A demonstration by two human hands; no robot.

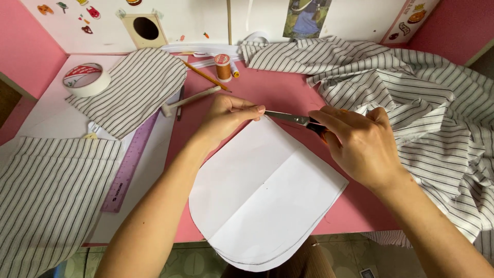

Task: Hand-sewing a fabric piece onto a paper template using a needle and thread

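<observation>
- Currently cutting: right hand (360, 146) is closed round the handles of the scissors (296, 119), blades pointing left toward the top edge of the white paper pattern (262, 193).
- Left hand (226, 117) has thumb and fingertips pinched together on the paper's upper tip, right at the blade points.
- Judgement for a clean cut: keep that pinch taut and just ahead of the blades, fingertips clear of the edge; feed the paper into the scissors rather than chasing the line; short bites round the curve.
- Pattern lies flat on the pink desk (288, 90), between and below both hands, its rounded lower end overhanging the near edge. A fold crease runs across it.
- Risk, as I read it: the overhanging end may sag and drag the sheet off line.
- Nearby: striped fabric (427, 108) heaped just right of the right hand; striped cut piece (131, 90), tape roll (85, 79), purple ruler (131, 164), pencil (206, 76), thread spool (223, 67) to the left and behind.
</observation>
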